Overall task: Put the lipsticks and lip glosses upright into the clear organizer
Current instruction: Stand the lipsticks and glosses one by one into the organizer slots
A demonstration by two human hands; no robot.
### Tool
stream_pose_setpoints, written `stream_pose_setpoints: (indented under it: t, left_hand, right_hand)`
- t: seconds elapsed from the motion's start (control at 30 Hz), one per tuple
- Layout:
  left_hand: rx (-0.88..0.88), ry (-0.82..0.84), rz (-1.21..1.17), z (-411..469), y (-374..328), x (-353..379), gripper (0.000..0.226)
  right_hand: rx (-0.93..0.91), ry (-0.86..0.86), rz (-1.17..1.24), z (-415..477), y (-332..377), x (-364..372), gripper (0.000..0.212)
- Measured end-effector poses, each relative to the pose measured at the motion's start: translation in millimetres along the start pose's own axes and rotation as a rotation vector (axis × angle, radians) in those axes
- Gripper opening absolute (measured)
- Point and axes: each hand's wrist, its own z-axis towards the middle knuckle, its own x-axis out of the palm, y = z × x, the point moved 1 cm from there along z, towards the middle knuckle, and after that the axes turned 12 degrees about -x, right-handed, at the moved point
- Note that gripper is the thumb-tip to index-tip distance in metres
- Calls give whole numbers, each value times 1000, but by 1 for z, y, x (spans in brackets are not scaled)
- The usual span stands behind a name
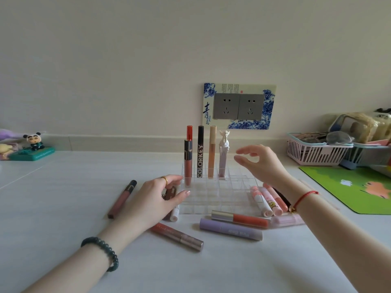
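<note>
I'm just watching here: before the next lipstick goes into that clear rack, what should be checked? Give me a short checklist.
1. Stowed tubes upright: ok; four tubes stand in the clear organizer's back row.
2. Free slots: ok; the front rows look empty.
3. Left hand grip: ok; fingers curl round a small brown piece; its kind, cannot tell.
4. Right hand clear of standing tubes: ok; open, beside the white-capped tube, apart from it.
5. Everything stowed: not ok; the purple tube and others lie on the table.
</note>
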Motion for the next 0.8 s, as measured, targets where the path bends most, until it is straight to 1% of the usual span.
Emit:
stream_pose_setpoints:
  t: [0.07,0.2,0.3,0.4,0.5,0.7,0.8]
  left_hand:
    - [-9,7,13,0,0,1,51]
    - [-31,30,47,-2,2,2,56]
    - [-35,51,62,-5,1,2,56]
    - [-30,58,75,-7,0,2,56]
    - [-24,55,94,-9,-1,2,57]
    - [-31,56,99,-10,-1,1,60]
    - [-35,84,76,-11,-2,0,58]
  right_hand:
    - [4,-39,-14,-5,-4,-17,28]
    - [66,-190,8,-20,-19,-57,21]
    - [153,-215,-52,-39,-39,-77,21]
    - [285,-147,-116,-56,-64,-86,20]
    - [406,-23,-182,-67,-80,-89,22]
    - [470,196,-265,-71,-84,-84,17]
    - [476,252,-313,-70,-82,-82,14]
